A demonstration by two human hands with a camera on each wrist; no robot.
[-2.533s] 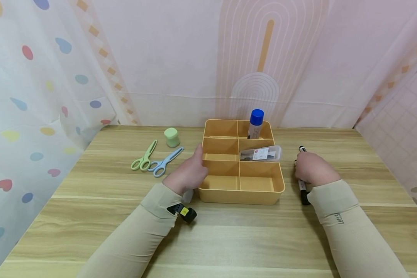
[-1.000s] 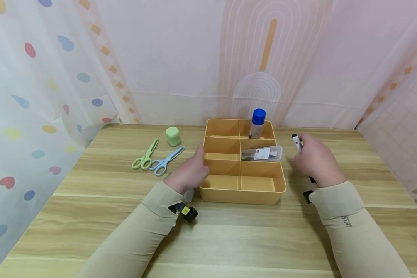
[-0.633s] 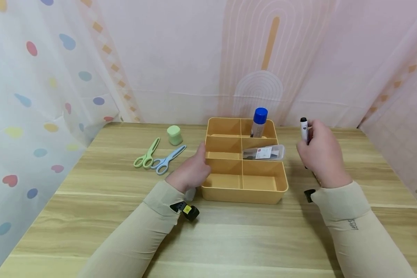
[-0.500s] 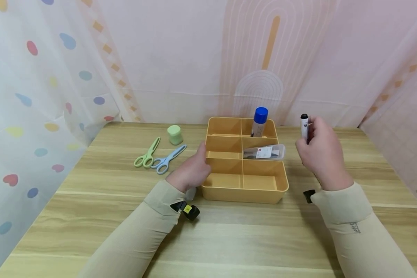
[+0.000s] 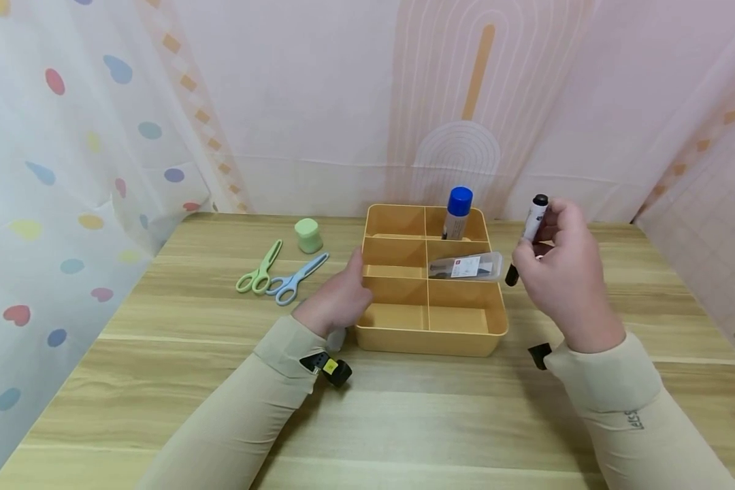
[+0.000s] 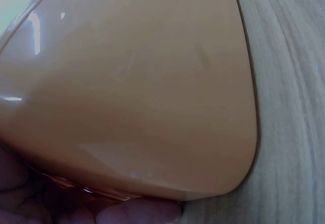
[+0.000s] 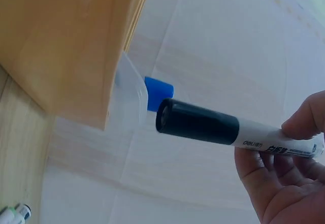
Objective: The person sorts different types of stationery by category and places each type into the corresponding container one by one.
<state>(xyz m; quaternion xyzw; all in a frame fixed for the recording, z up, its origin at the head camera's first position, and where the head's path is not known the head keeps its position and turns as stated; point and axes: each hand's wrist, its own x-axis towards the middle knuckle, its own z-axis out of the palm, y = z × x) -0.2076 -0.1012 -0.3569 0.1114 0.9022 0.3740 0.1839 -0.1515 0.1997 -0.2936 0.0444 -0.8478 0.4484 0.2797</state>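
A yellow-tan organizer box (image 5: 425, 342) with several compartments stands mid-table. My left hand (image 5: 337, 299) holds its left side, thumb at the rim; in the left wrist view fingers (image 6: 139, 210) press against the outer wall (image 6: 142, 92). Raised to the right of the box, my right hand (image 5: 563, 272) pinches a white whiteboard marker (image 5: 534, 219) with black ends, tilted, between thumb and fingers. The right wrist view shows its black cap (image 7: 198, 122) pointing toward the box. A blue-capped glue stick (image 5: 458, 214) stands in the back right compartment. A clear plastic case (image 5: 468, 266) lies across the middle right one.
Left of the box lie green scissors (image 5: 258, 273) and blue scissors (image 5: 295, 278), partly overlapping. Behind them stands a small pale green tub-shaped object (image 5: 309, 235). Ends of more pens (image 7: 15, 214) show on the table in the right wrist view. A patterned curtain (image 5: 306, 102) hangs behind.
My right hand has lifted the whiteboard marker off the table and up beside the box, tilting it. The left hand keeps its place on the box.
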